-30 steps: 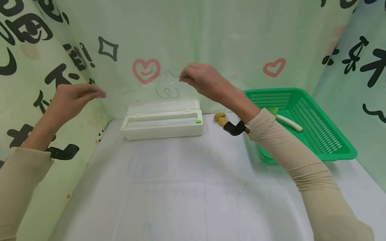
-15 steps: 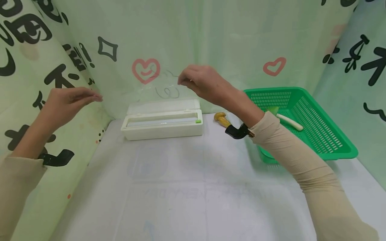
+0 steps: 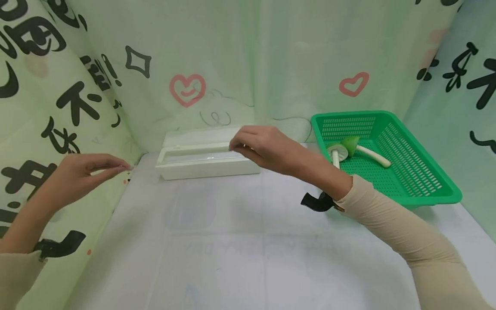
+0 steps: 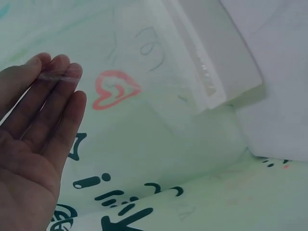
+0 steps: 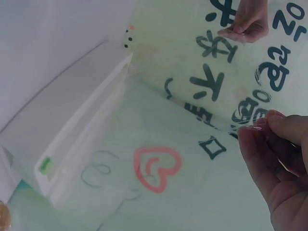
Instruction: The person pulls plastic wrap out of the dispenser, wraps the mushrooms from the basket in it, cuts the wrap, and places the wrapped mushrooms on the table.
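A thin sheet of clear cling film (image 4: pixel 61 77) spans my two hands; most of it is nearly invisible. My left hand (image 3: pixel 87 174), at the left over the table's side, pinches one corner between thumb and fingertips. In the head view my right hand (image 3: pixel 271 148) pinches the other corner, overlapping the right end of the white cling film dispenser (image 3: pixel 205 170). That box lies at the back of the table with its lid raised and a film roll in its slot. Its green slider (image 5: pixel 46 166) shows in the right wrist view and is hidden by my hand in the head view.
At the right stands a green perforated basket (image 3: pixel 434 201) holding a white mushroom-shaped piece (image 3: pixel 339 152), a green piece (image 3: pixel 351 144) and a white stalk (image 3: pixel 373 156). A brownish-yellow object (image 5: pixel 4 215) peeks in at the right wrist view's edge. A printed curtain (image 3: pixel 294 56) rises behind the table.
Both hands have come down toward the table with the film, the right one from above the dispenser to in front of it. My right arm now covers the yellow-brown object in the head view.
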Available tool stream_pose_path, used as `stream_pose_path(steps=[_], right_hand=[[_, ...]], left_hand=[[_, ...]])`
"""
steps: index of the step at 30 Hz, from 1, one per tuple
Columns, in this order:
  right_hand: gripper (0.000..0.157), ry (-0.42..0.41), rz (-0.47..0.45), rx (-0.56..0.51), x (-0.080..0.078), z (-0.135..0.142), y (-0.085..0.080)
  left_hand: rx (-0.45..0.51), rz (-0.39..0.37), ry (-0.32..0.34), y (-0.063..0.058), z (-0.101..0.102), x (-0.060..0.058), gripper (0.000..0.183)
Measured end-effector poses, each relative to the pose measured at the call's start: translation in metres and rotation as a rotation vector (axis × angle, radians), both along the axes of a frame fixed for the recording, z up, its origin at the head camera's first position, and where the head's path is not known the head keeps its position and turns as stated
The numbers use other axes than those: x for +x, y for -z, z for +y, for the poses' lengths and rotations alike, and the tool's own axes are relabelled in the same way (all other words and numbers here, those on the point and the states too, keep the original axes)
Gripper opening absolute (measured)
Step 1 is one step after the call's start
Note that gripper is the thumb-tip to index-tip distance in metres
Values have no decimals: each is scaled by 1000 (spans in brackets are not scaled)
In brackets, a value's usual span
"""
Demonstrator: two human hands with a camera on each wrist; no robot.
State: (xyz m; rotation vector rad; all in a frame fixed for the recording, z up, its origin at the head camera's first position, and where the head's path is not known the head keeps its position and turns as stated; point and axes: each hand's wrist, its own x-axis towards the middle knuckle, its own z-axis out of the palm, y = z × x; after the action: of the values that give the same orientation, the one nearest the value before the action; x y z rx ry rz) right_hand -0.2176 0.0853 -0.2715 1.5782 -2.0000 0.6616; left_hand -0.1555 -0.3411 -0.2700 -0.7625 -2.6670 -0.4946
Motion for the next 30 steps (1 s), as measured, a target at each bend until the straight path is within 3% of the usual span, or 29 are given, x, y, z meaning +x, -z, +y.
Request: stream_pose_path(steps=[6, 9, 13, 16, 17, 20, 23, 26, 30], right_hand=[[11, -30, -56, 108, 27, 3, 34], [10, -60, -93, 190, 36, 4, 53], [11, -109, -109, 314, 42, 5, 82], [11, -146, -139, 395, 41, 4, 104], [11, -154, -149, 421, 39, 4, 110], [9, -174, -188, 490, 33, 3, 129], [9, -175, -197, 543, 28, 2, 144], [9, -166, -184, 582, 25, 0, 156], [9, -145, -146, 626, 24, -3, 166]], left_hand=[[-18, 42, 136, 34, -1, 19, 37], [0, 75, 192, 57, 1, 23, 8], [14, 53, 267, 90, 4, 27, 33], [-6, -25, 309, 113, 8, 29, 6], [-21, -47, 314, 120, 10, 29, 6], [-61, -66, 336, 141, 15, 28, 28], [-120, -43, 341, 158, 20, 26, 28], [-173, -54, 324, 169, 23, 24, 26], [-213, -154, 258, 176, 28, 23, 20]])
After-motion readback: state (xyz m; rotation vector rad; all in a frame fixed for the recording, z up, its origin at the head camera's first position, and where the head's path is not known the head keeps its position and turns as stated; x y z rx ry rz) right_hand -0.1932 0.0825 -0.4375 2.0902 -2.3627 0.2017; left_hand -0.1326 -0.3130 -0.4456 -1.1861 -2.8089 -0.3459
